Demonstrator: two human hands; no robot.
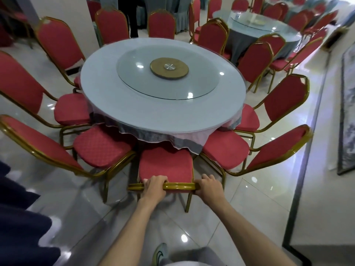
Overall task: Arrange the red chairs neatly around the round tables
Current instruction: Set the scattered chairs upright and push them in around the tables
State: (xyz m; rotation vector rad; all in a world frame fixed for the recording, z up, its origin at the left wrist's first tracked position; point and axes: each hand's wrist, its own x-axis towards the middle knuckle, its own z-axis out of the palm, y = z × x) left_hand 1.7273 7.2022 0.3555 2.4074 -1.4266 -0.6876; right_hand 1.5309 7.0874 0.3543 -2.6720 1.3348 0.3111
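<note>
A red chair [165, 164] with a gold frame stands right in front of me, its seat tucked partly under the round table [107, 77]. My left hand [154, 186] grips the top rail of its backrest on the left. My right hand [208, 186] grips the same rail on the right. Several other red chairs ring the table: one at the near left [101, 146], one at the near right [224, 148], more along both sides and the far edge. A glass turntable [138, 73] lies on the table top.
A second round table [269, 33] with several red chairs stands at the back right. A white wall with a dark floor border [299, 189] runs along the right. A pillar [63, 16] rises at the back left. Glossy tiled floor lies underfoot, and my shoe [160, 254] shows below.
</note>
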